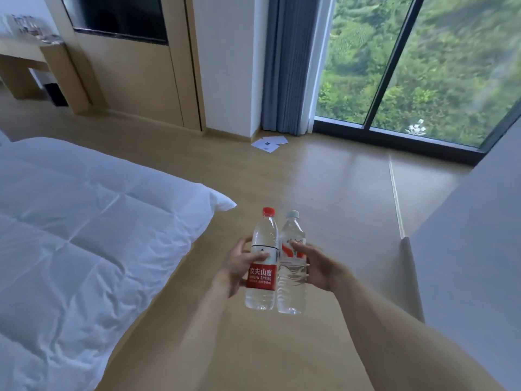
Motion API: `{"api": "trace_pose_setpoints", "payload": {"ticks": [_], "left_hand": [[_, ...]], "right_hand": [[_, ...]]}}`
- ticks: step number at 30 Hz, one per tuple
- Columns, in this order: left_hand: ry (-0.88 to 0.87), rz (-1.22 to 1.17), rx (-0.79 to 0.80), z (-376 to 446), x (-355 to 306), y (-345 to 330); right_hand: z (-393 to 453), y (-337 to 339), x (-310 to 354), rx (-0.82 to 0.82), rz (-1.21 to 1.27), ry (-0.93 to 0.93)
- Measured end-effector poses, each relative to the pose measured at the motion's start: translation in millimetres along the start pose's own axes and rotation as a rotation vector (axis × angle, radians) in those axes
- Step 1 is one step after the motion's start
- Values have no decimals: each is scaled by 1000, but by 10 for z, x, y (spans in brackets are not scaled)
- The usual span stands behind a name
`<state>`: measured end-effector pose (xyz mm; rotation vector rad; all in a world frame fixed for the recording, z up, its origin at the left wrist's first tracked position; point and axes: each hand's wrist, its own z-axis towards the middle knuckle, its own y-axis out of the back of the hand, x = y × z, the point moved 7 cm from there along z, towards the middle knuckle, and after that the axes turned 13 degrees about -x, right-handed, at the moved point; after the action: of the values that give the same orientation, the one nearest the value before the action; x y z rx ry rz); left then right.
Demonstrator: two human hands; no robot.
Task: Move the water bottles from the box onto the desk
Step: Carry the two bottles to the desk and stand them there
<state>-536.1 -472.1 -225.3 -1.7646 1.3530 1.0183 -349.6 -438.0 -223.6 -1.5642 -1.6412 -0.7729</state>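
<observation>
My left hand [238, 266] grips a clear water bottle with a red cap and a red label [260, 277]. My right hand [313, 263] grips a second clear water bottle with a white cap [291, 280]. Both bottles stand upright, side by side and touching, held in the air over the wooden floor in front of me. The desk [31, 56] is far off at the upper left, with blurred glassware on top. No box is in view.
A bed with a white duvet [70, 235] fills the left side. A white surface [473, 244] runs along the right. A dark-screened wall panel, blue curtain [290, 66] and floor-to-ceiling window stand ahead. White papers [269, 143] lie on the floor near the curtain.
</observation>
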Motion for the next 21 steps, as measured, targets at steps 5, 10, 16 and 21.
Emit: {"api": "trace_pose_setpoints", "payload": {"ticks": [5,10,16,21], "left_hand": [[4,42,67,579,-298,-102],[-9,60,109,1106,-559,-212],[-17,75,77,1837,-851,-287],[-8,67,-3,2627,-1186,-370]], "right_hand": [[401,-6,316,-62,62,18],[850,9,580,-83,64,11],[1571,-29,946,-46,100,-10],[2413,-101,1421,39,86,-32]]}}
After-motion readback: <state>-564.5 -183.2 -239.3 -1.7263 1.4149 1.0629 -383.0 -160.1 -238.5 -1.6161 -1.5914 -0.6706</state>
